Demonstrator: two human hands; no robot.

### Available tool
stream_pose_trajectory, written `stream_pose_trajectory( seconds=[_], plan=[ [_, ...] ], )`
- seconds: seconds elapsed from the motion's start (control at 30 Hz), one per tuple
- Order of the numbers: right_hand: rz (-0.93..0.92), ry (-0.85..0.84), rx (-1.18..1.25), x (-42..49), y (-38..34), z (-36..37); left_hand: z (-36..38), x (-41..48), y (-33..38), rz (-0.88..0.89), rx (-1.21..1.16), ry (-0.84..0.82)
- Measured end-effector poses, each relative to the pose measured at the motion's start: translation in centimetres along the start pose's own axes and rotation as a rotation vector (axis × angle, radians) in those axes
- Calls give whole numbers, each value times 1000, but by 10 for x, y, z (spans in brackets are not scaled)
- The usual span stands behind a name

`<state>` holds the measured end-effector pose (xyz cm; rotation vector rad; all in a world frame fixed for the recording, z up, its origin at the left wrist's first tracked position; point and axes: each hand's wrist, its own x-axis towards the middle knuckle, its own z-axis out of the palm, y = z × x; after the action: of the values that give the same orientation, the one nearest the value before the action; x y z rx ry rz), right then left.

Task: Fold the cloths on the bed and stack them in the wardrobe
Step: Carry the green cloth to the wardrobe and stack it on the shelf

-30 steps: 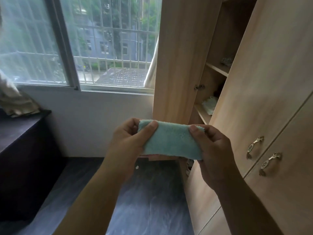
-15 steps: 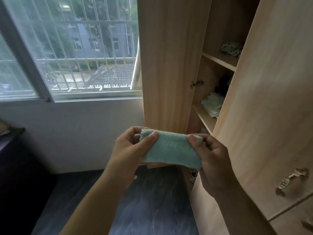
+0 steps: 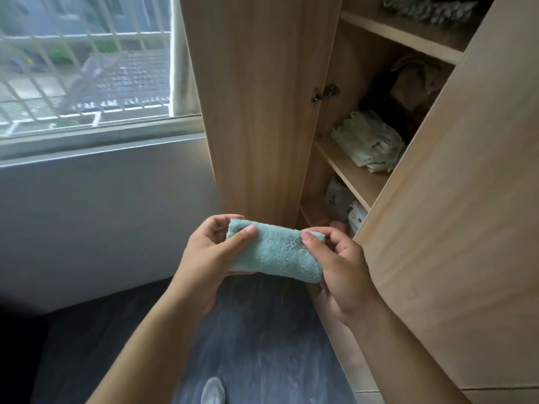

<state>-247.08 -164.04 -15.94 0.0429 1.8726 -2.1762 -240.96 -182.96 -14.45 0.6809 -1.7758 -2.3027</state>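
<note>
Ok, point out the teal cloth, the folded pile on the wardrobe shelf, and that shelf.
teal cloth (image 3: 277, 253), head view, middle of its fluffy face
folded pile (image 3: 368, 141), head view, top of the pale stack
shelf (image 3: 354, 177), head view, bare board by its front edge

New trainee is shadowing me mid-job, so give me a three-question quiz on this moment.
1. True or false: the cloth is held by both hands.
2. What already lies on the middle shelf? A) pale folded cloths B) shoes C) books
3. Fill in: the wardrobe door nearest the window stands ____.

Key:
1. True: left hand and right hand each pinch one end.
2. A: the pale cloths.
3. Open.
</note>
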Motion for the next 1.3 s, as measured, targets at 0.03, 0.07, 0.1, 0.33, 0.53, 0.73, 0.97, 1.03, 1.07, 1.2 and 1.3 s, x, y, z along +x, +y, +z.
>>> stream_pose_trajectory(
  seconds=[0.03, 0.07, 0.1, 0.33, 0.53, 0.73, 0.97, 1.03, 1.07, 1.2, 1.3],
  plan=[
    [3, 30, -1, 11, 3, 12, -9, 18, 4, -13, 2, -22],
    [2, 58, 5, 21, 4, 23, -16, 33, 7, -24, 10, -45],
    [-1, 82, 9, 29, 6, 32, -22, 48, 10, -35, 20, -67],
    [-5, 242, 48, 77, 25, 62, -36, 143, 25, -128, 75, -211],
    [79, 371, 45, 125, 56, 44, -7, 214, -3, -236, 115, -290],
    [165, 445, 102, 199, 85, 8, 42, 287, -46, -346, 119, -290],
    [263, 552, 148, 265, 123, -16, 80, 355, -93, -536, -37, -321],
    [293, 614, 152, 285, 140, -21, 89, 377, -114, -597, -15, -347],
    [308, 636, 146, 291, 146, -21, 91, 382, -122, -620, 1, -368],
    [338, 728, 113, 327, 182, -31, 104, 420, -175, -716, 44, -490],
    [347, 814, 96, 354, 213, -41, 117, 449, -214, -739, 80, -528]
  ],
)
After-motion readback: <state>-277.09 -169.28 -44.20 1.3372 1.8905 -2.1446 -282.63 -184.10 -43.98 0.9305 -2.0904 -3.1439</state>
